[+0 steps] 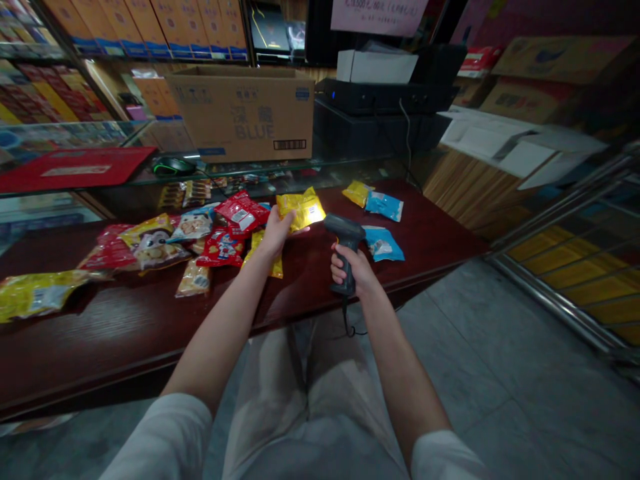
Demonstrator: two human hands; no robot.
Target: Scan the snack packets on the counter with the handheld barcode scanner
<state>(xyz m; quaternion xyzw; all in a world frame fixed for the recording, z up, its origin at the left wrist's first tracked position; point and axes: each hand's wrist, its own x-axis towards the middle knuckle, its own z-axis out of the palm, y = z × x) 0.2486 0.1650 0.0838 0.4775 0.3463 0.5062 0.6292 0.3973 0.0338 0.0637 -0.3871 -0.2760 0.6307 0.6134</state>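
Fingers wrap one barcode scanner; other fingers hold one yellow packet.

snack bag — shiny yellow; barcode scanner — dark grey

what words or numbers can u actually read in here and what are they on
"BLUE": large print on the cardboard box
Characters above it on the box: too blurred to read
Barcode on the box: digits too small to read
Pink sign: too blurred to read
Snack packets: print too small to read
Barcode scanner: nothing readable
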